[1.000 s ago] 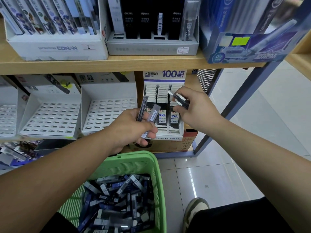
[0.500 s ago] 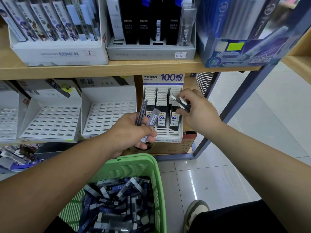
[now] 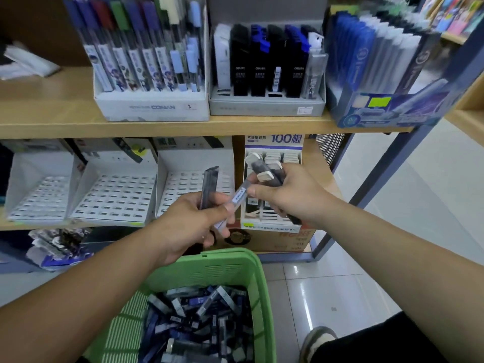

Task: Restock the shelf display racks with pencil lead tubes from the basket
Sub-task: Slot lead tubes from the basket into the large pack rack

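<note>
My left hand (image 3: 193, 226) grips two pencil lead tubes: a dark one (image 3: 208, 187) standing upright and a clear labelled one (image 3: 237, 200) slanting right. My right hand (image 3: 293, 197) holds a few dark white-capped tubes (image 3: 264, 170) in front of the "100" display rack (image 3: 275, 142) on the lower shelf, and its thumb and fingertip touch the upper end of the clear tube. The green basket (image 3: 230, 265) below holds several loose lead tubes (image 3: 199, 320).
Three white slotted racks (image 3: 115, 197) stand without stock on the lower shelf to the left. The upper shelf (image 3: 52, 124) carries filled lead and pen boxes. A brown carton (image 3: 296, 239) sits under the "100" rack. Tiled floor and my shoe (image 3: 317, 339) lie right.
My right hand has come back from the "100" rack toward my left hand and now touches the clear tube. The camera has tilted up, showing more of the upper shelf.
</note>
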### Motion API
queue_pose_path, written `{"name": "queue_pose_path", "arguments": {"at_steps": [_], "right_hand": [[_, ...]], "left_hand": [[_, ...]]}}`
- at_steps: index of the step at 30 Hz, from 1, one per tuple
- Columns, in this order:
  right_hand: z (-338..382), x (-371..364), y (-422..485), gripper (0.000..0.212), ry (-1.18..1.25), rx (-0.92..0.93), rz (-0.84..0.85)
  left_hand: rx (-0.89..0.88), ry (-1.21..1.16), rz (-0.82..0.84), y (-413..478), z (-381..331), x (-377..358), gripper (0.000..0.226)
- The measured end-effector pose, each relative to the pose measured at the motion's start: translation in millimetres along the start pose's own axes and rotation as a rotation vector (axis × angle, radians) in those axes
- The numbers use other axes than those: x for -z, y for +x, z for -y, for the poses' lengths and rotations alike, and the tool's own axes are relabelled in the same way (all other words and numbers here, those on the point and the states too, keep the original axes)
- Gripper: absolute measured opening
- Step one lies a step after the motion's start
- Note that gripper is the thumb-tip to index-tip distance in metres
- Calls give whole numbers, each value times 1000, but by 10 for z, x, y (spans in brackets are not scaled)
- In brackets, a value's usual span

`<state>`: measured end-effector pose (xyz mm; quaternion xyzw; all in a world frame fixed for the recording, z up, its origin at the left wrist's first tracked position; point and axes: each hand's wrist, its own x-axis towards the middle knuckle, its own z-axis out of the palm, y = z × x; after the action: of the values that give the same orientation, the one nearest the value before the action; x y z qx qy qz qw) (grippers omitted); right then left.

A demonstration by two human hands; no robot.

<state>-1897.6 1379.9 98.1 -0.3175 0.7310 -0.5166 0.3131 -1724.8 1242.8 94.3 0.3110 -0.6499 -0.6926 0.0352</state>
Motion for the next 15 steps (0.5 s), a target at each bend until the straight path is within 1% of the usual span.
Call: {"name": "queue_pose_path", "arguments": {"at_steps": [3, 4, 6, 8, 12, 13, 15], "right_hand": [[161, -179, -29, 26, 42, 12, 88], [207, -254, -28, 26, -12, 38, 120], [268, -410, 3, 23, -214, 125, 161], [319, -556, 32, 18, -284, 153, 174], [381, -824, 95, 10, -215, 114, 202], [387, -897, 115, 11, -202, 87, 209], [385, -1054, 158, 16, -130, 24, 233]], "left_hand": [[-32, -15, -9, -142, 9, 195, 22], [-42, -33, -17, -193, 13, 260, 22], [-51, -60, -24, -296, 17, 407, 22], [-36, -103, -32, -374, 25, 556, 25], [-31, -350, -88, -481, 14, 846, 47], [-46, -365, -103, -503, 8, 912, 47], [-66, -307, -142, -532, 16, 1001, 34]]}}
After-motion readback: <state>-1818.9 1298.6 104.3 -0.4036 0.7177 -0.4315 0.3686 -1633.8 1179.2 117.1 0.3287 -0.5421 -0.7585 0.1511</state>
